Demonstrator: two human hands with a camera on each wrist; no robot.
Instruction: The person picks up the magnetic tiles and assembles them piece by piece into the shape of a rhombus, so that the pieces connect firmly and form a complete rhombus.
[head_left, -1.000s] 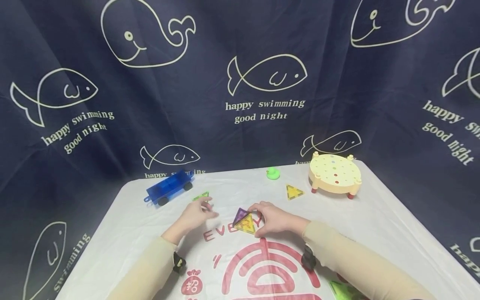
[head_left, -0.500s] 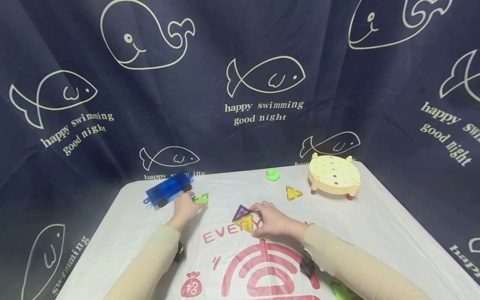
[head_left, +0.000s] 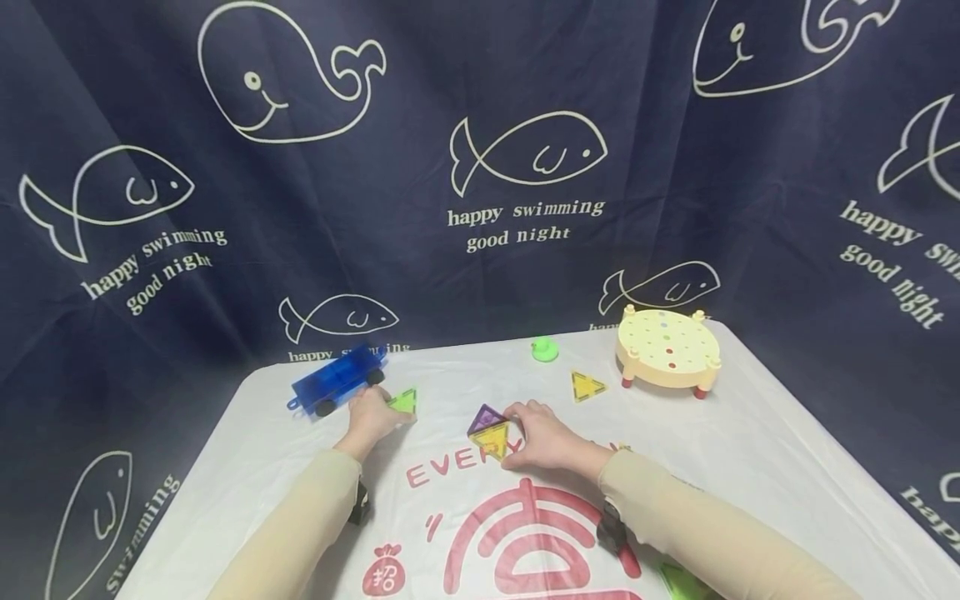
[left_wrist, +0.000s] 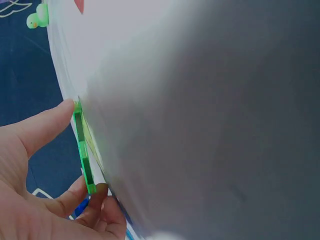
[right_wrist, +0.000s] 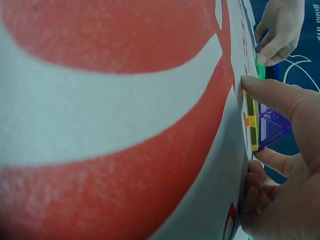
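In the head view my left hand (head_left: 371,421) is at the left of the table, pinching a green triangular magnetic tile (head_left: 403,403) between thumb and fingers. The left wrist view shows the green tile's edge (left_wrist: 83,150) spanning from thumb tip to fingers. Near the middle, my right hand (head_left: 546,435) pinches a yellow triangular magnetic tile (head_left: 491,438). A purple triangular tile (head_left: 488,418) adjoins the yellow one along one edge. In the right wrist view the yellow tile (right_wrist: 251,122) sits between thumb and forefinger, with the purple tile (right_wrist: 274,127) behind it.
A blue toy wagon (head_left: 337,381) stands just beyond my left hand. A green toy duck (head_left: 545,349), another yellow triangle tile (head_left: 587,386) and a cream round pegboard stand (head_left: 667,350) lie toward the back right. A green piece (head_left: 684,582) shows beside my right sleeve.
My left hand has moved left and away from me to the green tile and taken hold of it. The yellow and purple tiles have turned slightly in my right hand.
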